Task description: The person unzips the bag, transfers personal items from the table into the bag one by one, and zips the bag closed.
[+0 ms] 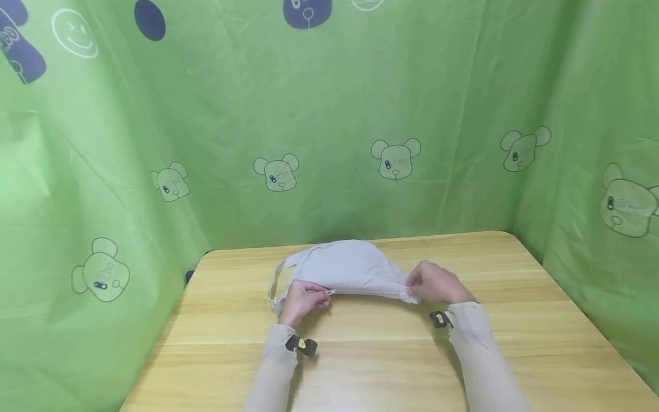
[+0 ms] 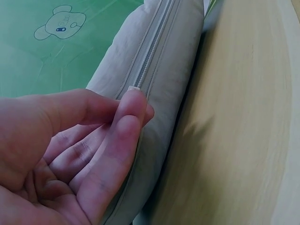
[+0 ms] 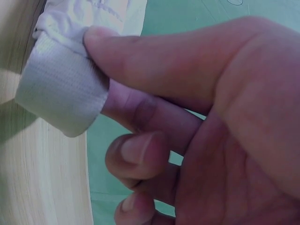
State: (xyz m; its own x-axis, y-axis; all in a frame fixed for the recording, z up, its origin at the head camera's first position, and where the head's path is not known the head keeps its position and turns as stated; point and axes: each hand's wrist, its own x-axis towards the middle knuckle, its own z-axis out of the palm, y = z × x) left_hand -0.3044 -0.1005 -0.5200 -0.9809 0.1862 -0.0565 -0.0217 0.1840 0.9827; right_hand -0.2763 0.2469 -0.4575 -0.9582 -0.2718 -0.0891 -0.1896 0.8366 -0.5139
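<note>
A light grey fanny pack (image 1: 342, 263) lies on the wooden table, its long zipper (image 1: 368, 293) along the side facing me. My left hand (image 1: 304, 300) pinches the zipper pull towards the bag's left end. In the left wrist view the zipper's teeth (image 2: 152, 47) run away from a small bit of slider (image 2: 134, 88) that shows above the fingertips; the pull itself is mostly hidden. My right hand (image 1: 436, 283) grips the bag's right end. Seen from the right wrist, thumb and index finger hold the bag beside a wide webbing strap (image 3: 65, 84), which is folded over.
A strap loop (image 1: 278, 277) sticks out at the bag's left end. The wooden table (image 1: 381, 366) reaches a green curtain (image 1: 329, 200) with bear prints at the back and on both sides.
</note>
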